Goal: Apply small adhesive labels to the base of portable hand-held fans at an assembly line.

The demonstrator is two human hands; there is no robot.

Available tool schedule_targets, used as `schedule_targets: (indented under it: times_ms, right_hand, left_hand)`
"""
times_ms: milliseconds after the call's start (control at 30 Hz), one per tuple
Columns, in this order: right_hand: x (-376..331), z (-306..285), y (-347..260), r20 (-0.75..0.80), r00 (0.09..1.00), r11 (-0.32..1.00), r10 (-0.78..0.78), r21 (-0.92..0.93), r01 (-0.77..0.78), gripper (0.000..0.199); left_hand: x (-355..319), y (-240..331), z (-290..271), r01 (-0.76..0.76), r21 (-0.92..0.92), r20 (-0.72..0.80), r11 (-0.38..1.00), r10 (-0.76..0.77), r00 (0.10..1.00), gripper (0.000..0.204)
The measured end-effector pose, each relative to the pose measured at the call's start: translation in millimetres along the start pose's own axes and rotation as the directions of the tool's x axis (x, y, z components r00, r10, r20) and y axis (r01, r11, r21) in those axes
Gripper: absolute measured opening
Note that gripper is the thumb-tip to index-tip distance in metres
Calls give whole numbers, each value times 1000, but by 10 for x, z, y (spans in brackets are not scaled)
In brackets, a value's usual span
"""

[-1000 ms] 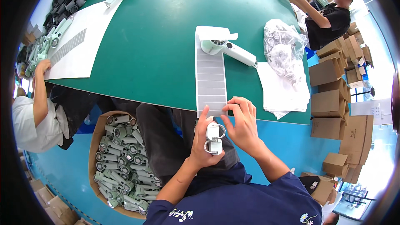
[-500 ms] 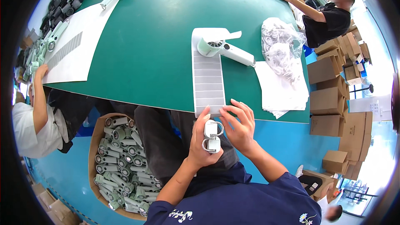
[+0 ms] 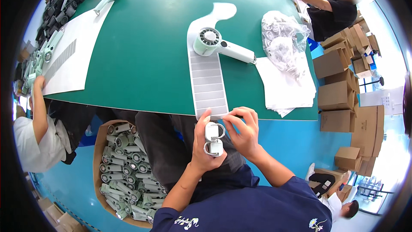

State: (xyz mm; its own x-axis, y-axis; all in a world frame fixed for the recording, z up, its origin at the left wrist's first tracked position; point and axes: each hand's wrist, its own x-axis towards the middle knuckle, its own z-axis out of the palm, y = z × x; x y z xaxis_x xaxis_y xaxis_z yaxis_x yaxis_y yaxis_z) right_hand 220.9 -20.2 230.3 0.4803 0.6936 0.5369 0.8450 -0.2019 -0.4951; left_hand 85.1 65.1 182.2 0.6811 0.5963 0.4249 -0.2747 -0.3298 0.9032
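My left hand [image 3: 205,148] is wrapped around a small white part [image 3: 213,138], fingers curled tight, at the table's near edge. My right hand [image 3: 242,131] pinches its top with thumb and fingertips. The label strip [image 3: 207,81] lies just beyond my hands.

I see a pale green handheld fan [image 3: 223,47] on the green bench [image 3: 146,60], a clear bag [image 3: 285,47] beside it, stacked cartons [image 3: 343,90] right, fan-filled carton [image 3: 124,176] below.

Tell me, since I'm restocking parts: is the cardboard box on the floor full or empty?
Nearly full. The cardboard box beside the person's legs is piled with pale green fan parts almost to its rim.
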Motion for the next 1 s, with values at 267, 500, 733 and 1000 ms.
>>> schedule_targets:
  times_ms: [267,500,733,1000]
  right_hand:
    - [-15,-73,10,54,997,998,-55,-28,56,22]
    - [-33,-445,-104,124,952,814,281,495,-304,19]
    - [298,-715,-467,582,808,725,88,519,-453,19]
    - [458,-642,-570,653,745,790,133,385,-478,15]
  left_hand:
    - [20,28,-17,18,73,10,997,-18,1000,98]
    - [-109,-2,-7,-20,-22,-26,1000,19,999,99]
    - [-357,-30,107,-69,-95,-108,993,58,992,98]
    - [-322,-19,174,-77,24,-107,997,79,991,94]
